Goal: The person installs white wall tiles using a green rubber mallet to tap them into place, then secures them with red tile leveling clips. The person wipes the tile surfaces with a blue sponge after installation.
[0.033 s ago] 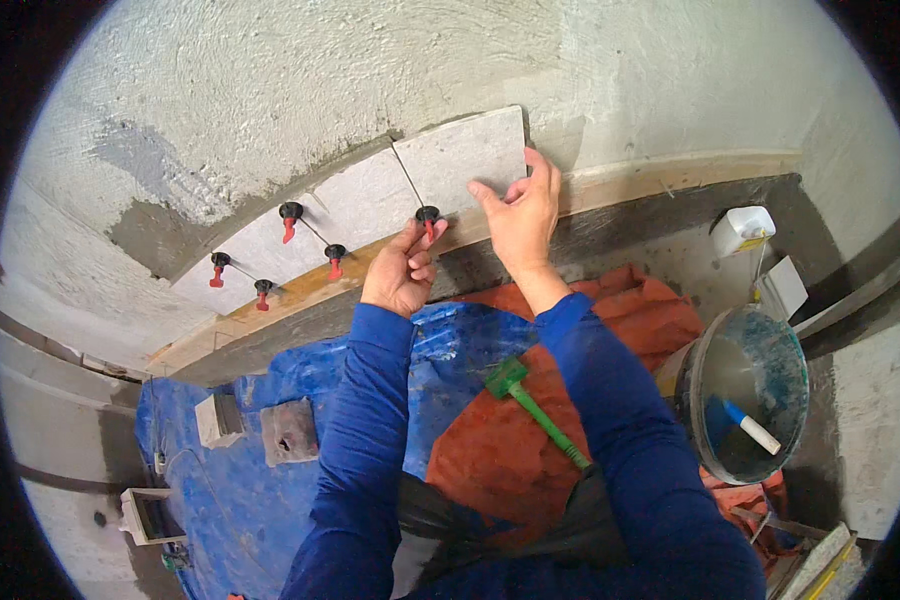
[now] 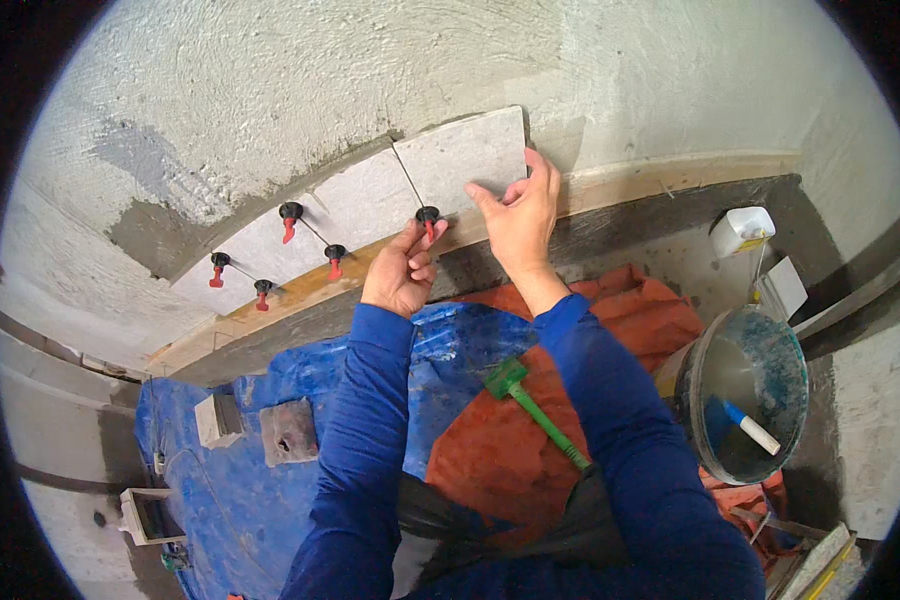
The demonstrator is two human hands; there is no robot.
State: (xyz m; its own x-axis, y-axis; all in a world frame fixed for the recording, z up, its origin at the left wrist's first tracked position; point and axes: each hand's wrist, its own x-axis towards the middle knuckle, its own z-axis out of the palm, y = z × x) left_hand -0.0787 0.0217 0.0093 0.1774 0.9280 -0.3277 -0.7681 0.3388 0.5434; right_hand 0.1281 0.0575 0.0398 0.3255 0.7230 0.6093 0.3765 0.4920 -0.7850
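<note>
At twelve o'clock of the view, on the rough wall [image 2: 370,60], is the tile [image 2: 460,150], set beside the next tile [image 2: 365,200] with a thin dark joint between the two. The left hand [image 2: 402,272], a little before twelve o'clock and nearer the centre, has its fingers closed on the red handle of the clip [image 2: 428,220], which sits at the lower end of this joint. The right hand [image 2: 522,215], at one o'clock, is half open: its thumb is on the face of the tile and its fingers are at the right edge. Toward ten o'clock, four other clips [image 2: 290,215] stand on the row of tiles. A wooden batten [image 2: 690,172] runs below the row. At five o'clock a green mallet [image 2: 510,378] lies on the orange sheet [image 2: 480,450], and at eight o'clock a stack of tiles [image 2: 217,420] rests on the blue sheet [image 2: 210,510]. Between three and four o'clock stands a bucket [image 2: 695,400], with a blue and white handle [image 2: 755,430] inside it.
</note>
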